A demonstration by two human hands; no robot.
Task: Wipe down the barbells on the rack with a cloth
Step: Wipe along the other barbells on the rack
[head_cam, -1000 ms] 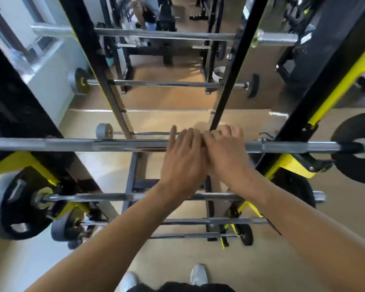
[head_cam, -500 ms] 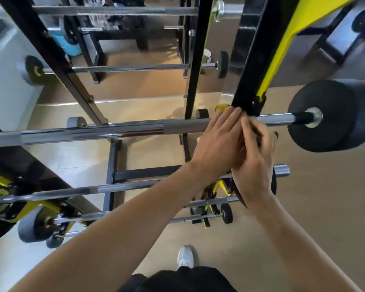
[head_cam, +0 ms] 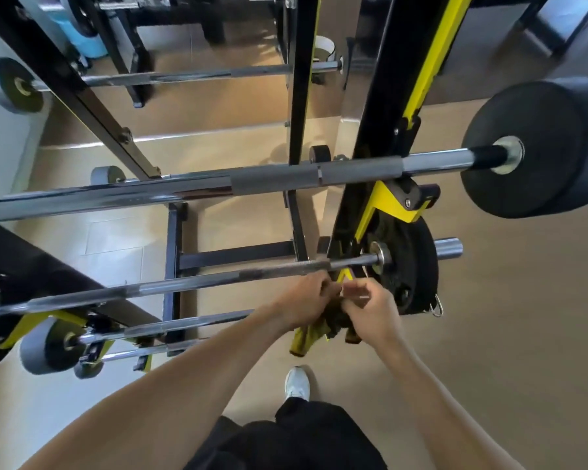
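Note:
Several chrome barbells lie across a black and yellow rack (head_cam: pixel 384 106). The top barbell (head_cam: pixel 275 181) carries a thick black plate (head_cam: pixel 530 150) at its right end. Below it runs a thinner second barbell (head_cam: pixel 197 283) with a black plate (head_cam: pixel 411 262). My left hand (head_cam: pixel 306 300) and right hand (head_cam: pixel 370 310) are close together just under that bar's right part. Both hold a dark bunched cloth (head_cam: pixel 331 322) between their curled fingers, which hide most of it. Neither hand touches a bar.
Lower bars (head_cam: pixel 170 327) with grey plates (head_cam: pixel 48 347) sit at the bottom left. More bars and uprights (head_cam: pixel 190 76) stand behind. A yellow rack foot (head_cam: pixel 301 344) is beneath my hands. My white shoe (head_cam: pixel 297 383) stands on the tan floor, which is open to the right.
My hands left the top barbell, where they pressed near its right end, and dropped to just below the second bar. They now hold the cloth between them. The view shifted right.

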